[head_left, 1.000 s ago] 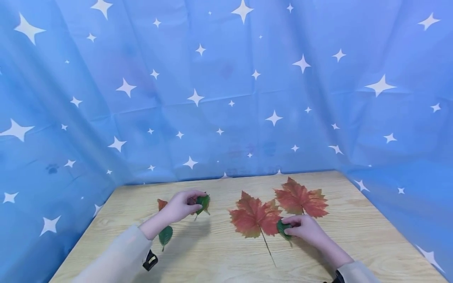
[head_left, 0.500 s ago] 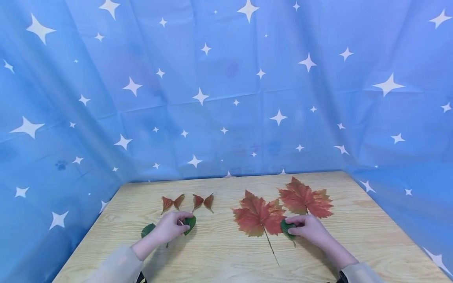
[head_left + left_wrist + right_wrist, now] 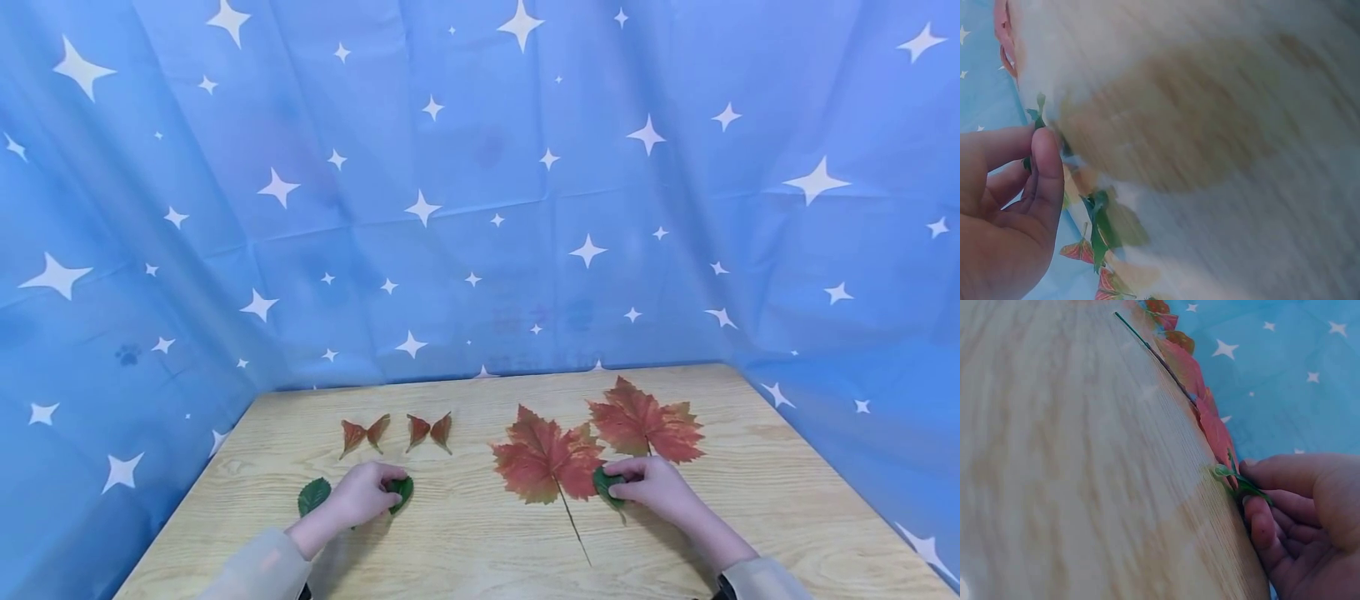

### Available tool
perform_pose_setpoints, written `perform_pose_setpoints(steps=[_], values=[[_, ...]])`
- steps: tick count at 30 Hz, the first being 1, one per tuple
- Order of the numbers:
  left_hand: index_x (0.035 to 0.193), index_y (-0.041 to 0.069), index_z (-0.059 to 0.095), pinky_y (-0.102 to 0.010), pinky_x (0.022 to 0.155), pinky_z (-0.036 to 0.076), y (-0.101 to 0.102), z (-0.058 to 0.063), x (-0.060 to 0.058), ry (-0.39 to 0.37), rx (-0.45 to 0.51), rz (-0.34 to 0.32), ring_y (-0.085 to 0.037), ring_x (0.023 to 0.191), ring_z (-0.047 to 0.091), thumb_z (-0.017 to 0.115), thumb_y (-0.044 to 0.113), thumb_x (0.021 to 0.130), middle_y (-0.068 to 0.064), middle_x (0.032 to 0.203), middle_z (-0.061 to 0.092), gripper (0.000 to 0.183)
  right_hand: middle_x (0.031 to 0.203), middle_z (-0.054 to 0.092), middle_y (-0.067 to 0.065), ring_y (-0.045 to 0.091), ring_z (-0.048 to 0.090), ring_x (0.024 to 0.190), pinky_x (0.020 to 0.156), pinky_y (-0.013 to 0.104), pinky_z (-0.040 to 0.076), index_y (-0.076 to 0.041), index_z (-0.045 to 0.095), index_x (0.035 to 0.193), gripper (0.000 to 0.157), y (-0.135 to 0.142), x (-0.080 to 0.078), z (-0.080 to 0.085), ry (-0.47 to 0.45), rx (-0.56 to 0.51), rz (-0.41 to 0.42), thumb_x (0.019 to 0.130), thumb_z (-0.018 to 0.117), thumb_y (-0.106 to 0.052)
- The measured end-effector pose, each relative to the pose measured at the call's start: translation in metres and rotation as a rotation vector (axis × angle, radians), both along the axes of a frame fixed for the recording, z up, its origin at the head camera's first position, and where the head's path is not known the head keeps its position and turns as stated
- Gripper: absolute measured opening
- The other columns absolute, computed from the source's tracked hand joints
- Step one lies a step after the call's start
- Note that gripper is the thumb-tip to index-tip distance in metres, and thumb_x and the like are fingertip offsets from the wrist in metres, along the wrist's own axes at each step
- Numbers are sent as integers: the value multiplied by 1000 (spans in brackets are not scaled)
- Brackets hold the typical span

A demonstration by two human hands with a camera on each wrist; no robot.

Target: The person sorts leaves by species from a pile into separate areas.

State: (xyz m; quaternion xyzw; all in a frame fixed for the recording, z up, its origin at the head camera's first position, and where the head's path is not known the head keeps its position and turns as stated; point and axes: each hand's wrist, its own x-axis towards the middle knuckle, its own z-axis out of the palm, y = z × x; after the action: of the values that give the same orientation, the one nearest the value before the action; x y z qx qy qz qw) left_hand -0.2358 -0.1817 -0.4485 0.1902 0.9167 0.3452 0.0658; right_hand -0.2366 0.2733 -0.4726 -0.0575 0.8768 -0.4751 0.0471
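Observation:
My left hand (image 3: pixel 363 496) pinches a green leaf (image 3: pixel 402 493) between thumb and fingers, low over the table left of centre. In the left wrist view the fingertips cover most of that leaf. Beside my left wrist lies another green leaf (image 3: pixel 312 496), partly hidden by the arm. To the right, my right hand (image 3: pixel 656 487) pinches a third green leaf (image 3: pixel 606 485), its stem pointing toward the front. This leaf (image 3: pixel 1247 486) shows edge-on in the right wrist view, close to the tabletop. It sits at the right edge of a red maple leaf (image 3: pixel 543 458).
A second large maple leaf (image 3: pixel 648 421) lies behind my right hand. Several small red leaves (image 3: pixel 418 429) form two pairs beyond my left hand. The wooden table (image 3: pixel 480 533) ends at a blue curtain (image 3: pixel 480 183) with white stars.
My left hand has carried its green leaf from beside the small red leaves toward the front and slightly left, uncovering those leaves. My right hand has stayed in place with its leaf.

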Motion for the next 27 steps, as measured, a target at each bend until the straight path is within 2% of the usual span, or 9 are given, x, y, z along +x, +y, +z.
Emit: perform_pose_setpoints(steps=[8, 11, 15, 18, 20, 22, 25, 27], values=[[121, -9, 63, -25, 46, 43, 1, -3, 0, -12, -16, 10, -11, 46, 53, 68, 2, 87, 3, 72, 61, 36, 114, 65, 18, 17, 57, 87, 63, 31, 51, 0, 72, 111, 33, 1, 0, 1, 9, -8, 33, 81, 77, -12], [123, -8, 62, -25, 42, 41, -1, -2, 0, -41, -10, 15, -9, 42, 49, 69, 4, 88, 3, 60, 58, 38, 114, 65, 18, 17, 57, 87, 63, 31, 50, 0, 72, 111, 32, 1, 0, 1, 12, -4, 34, 82, 77, -12], [127, 1, 64, -25, 37, 34, -4, -1, 1, -88, -39, 45, -7, 36, 37, 71, 14, 89, -2, 49, 52, 41, 115, 65, 17, 17, 57, 88, 64, 30, 50, -1, 72, 111, 31, 0, 0, 1, 7, -2, 22, 81, 76, -11], [128, 10, 65, -27, 36, 32, -9, 0, 2, -97, -76, 68, -7, 34, 31, 72, 22, 88, -5, 65, 63, 43, 115, 65, 18, 17, 57, 89, 65, 30, 49, 0, 72, 111, 31, 0, 0, 2, 14, 1, 25, 81, 76, -11], [129, 14, 65, -27, 36, 32, -11, 0, 2, -103, -88, 79, -7, 33, 31, 73, 26, 87, -9, 66, 64, 44, 115, 65, 19, 17, 57, 88, 65, 30, 49, 1, 72, 111, 32, 0, 1, 2, 16, 2, 31, 82, 76, -10], [130, 16, 64, -29, 36, 34, -13, 0, 2, -107, -88, 77, -8, 33, 32, 73, 28, 87, -7, 64, 64, 46, 114, 65, 18, 16, 57, 88, 65, 30, 49, 1, 72, 111, 32, -1, 1, 3, 12, 0, 24, 82, 76, -10], [132, 17, 62, -29, 35, 36, -13, -1, 2, -126, -70, 76, -8, 32, 32, 73, 28, 87, -4, 45, 50, 48, 114, 65, 18, 16, 57, 87, 64, 30, 49, 1, 72, 111, 32, 0, 1, 4, 13, 0, 26, 82, 76, -11], [134, 16, 61, -28, 34, 37, -13, -2, 3, -139, -52, 66, -8, 32, 33, 72, 27, 88, 2, 43, 47, 48, 113, 66, 17, 15, 57, 87, 65, 29, 49, 1, 72, 110, 32, 1, 1, 4, 16, 4, 24, 82, 77, -12]])
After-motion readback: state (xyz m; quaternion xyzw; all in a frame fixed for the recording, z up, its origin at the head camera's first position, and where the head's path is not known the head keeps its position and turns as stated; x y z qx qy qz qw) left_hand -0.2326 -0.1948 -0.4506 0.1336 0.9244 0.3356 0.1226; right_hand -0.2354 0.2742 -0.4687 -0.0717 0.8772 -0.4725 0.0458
